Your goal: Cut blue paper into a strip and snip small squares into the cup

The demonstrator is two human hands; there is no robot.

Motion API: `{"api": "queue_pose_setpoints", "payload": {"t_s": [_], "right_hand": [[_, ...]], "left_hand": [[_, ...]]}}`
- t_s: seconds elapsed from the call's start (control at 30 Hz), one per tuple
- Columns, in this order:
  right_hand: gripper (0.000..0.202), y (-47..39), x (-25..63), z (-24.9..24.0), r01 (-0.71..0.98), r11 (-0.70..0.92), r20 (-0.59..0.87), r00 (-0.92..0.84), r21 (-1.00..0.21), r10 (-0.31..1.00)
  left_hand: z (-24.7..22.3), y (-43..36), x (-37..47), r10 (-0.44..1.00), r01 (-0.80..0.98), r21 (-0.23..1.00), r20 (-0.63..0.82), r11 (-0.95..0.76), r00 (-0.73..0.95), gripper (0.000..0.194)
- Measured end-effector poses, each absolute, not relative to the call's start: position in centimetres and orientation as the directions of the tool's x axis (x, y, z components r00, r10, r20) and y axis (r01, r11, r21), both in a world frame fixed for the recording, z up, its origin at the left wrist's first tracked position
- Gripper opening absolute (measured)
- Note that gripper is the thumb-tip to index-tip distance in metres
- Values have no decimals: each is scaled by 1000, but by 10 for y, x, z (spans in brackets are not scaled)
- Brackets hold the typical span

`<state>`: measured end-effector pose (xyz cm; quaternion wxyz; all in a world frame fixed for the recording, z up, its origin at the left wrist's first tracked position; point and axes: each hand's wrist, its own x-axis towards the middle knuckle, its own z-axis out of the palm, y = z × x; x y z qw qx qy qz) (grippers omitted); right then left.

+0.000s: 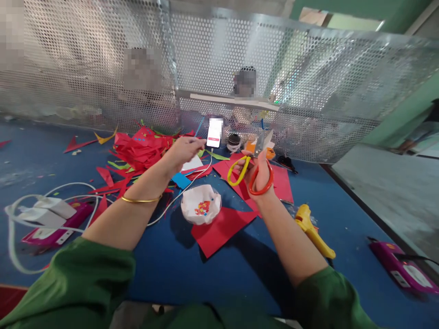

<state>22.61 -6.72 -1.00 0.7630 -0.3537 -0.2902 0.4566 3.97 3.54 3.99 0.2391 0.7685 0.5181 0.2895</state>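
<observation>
**Scissors up, left hand at the phone**

My right hand [261, 172] grips the scissors with one yellow and one orange loop handle [252, 171]; fingers are through the orange loop, the yellow loop sticks out to the left, and the steel blades point up and away, parted slightly. The scissors hang in the air above the red paper sheets [226, 224] on the blue felt table [343, 219].

My left hand [185, 151], gold bangle [141, 199] on the wrist, reaches toward the white smartphone [214, 132] propped against the perforated metal screen [308, 91]. Fingers are curled, their tips just beside the phone; whether they pinch anything I cannot tell.

Between my forearms sits a white paper bowl of small coloured bits [200, 204]. A yellow glue gun [313, 230] lies right of my right arm. Red paper scraps [140, 148] are heaped left of the phone.
</observation>
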Motion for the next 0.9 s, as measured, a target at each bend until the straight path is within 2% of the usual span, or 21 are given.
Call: {"api": "queue_pose_setpoints", "payload": {"t_s": [0.1, 0.23, 0.33, 0.4, 0.43, 0.47, 0.53, 0.6, 0.8, 0.9], "right_hand": [[58, -68, 228, -11, -499, 329, 125, 398, -802, 909], [60, -68, 229, -14, -504, 327, 143, 368, -800, 919], [51, -67, 230, -16, -482, 349, 163, 386, -804, 908], [43, -66, 229, -18, -452, 376, 178, 420, -809, 890], [41, -67, 229, -18, -437, 386, 185, 434, -812, 882], [41, -67, 229, -19, -425, 391, 190, 442, -816, 877], [40, -69, 227, -18, -407, 389, 193, 445, -827, 874], [39, -72, 224, -16, -398, 378, 189, 436, -836, 880], [42, -83, 213, -9, -354, 339, 180, 411, -872, 894], [41, -86, 207, -8, -262, 322, 207, 386, -910, 899]], "left_hand": [[36, 59, 23, 949, 755, 578, 243, -310, 203, 23], [29, 60, 21, 941, 780, 528, 228, -335, 249, 30], [28, 43, 32, 918, 683, 636, 112, -360, 380, 52], [29, 29, 38, 884, 461, 868, -57, -185, 463, 68], [29, 22, 40, 846, 363, 923, -88, -129, 525, 70], [29, 14, 41, 823, 284, 951, -59, -127, 565, 63], [29, 2, 41, 812, 240, 957, -9, -162, 584, 45], [26, -10, 37, 807, 231, 956, 7, -178, 590, 40], [10, -34, 24, 791, 227, 962, -23, -148, 611, 42], [7, -43, 20, 792, 246, 965, -83, -87, 605, 42]]}}
